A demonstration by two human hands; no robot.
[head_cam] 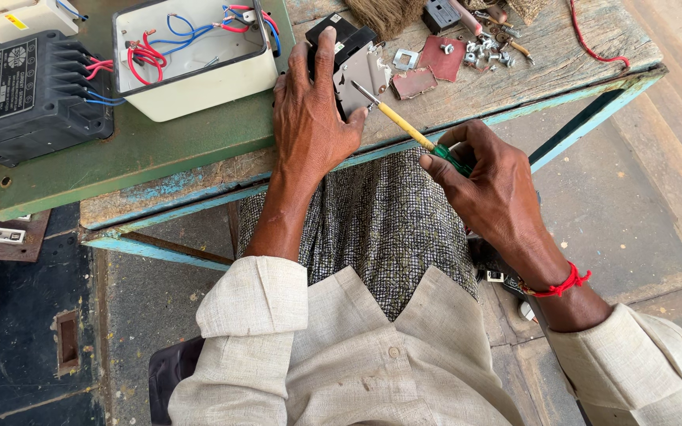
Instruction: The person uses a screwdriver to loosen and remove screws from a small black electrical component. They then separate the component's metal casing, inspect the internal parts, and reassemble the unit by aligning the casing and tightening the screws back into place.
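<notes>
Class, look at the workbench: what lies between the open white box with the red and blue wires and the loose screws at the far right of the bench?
In the head view, the left hand lies between the white box and the screws, pressing a small black and grey part, with the screwdriver tip on it.

A black finned casing point(33, 91) sits beside a wired cream box point(199, 67).

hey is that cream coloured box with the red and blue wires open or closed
Open. The cream box has no cover on top, so its inside shows, with red and blue wires looping along its walls.
</notes>
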